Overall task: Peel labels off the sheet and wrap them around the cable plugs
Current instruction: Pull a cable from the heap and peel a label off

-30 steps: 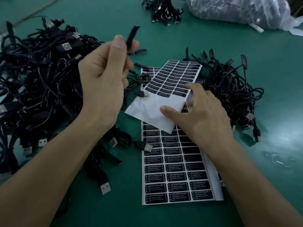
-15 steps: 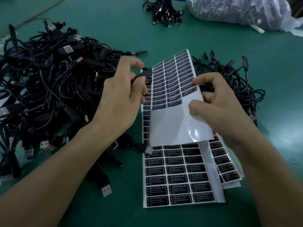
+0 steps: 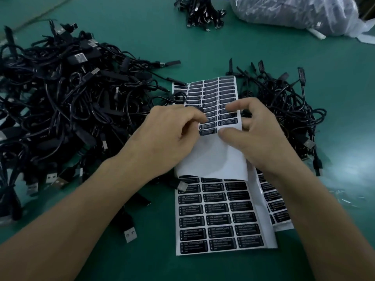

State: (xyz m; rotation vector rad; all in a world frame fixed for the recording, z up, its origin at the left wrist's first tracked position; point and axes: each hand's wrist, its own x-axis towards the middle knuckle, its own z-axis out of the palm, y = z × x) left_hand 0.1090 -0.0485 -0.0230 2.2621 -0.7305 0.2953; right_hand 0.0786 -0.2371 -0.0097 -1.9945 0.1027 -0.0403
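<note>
Plainly much seems left: nearest lies a full label sheet (image 3: 219, 220), beyond it the left hand (image 3: 172, 134), pinching a black plug (image 3: 200, 109), and the right hand (image 3: 257, 136), gripping the edge, hold a half-stripped sheet (image 3: 211, 157), with cable heaps (image 3: 67, 102) waiting farther left and right

- Hands: two, left hand (image 3: 168, 134) and right hand (image 3: 257, 138), both mid-frame.
- Label sheets: three that I can make out. There's the lifted sheet (image 3: 211, 157) in the middle, the flat sheet (image 3: 269, 236) at bottom centre, and a third sheet (image 3: 278, 207) poking out lower right.
- The labels (image 3: 216, 220) on the flat sheet: three columns, six full rows showing, so 18.
- Cable piles: three, with the big heap (image 3: 60, 102) on the left, the smaller heap (image 3: 284, 102) on the right and the little bundle (image 3: 200, 11) at top centre. Single cables are way too tangled to count.
- One plastic bag (image 3: 294, 13), upper right.
</note>
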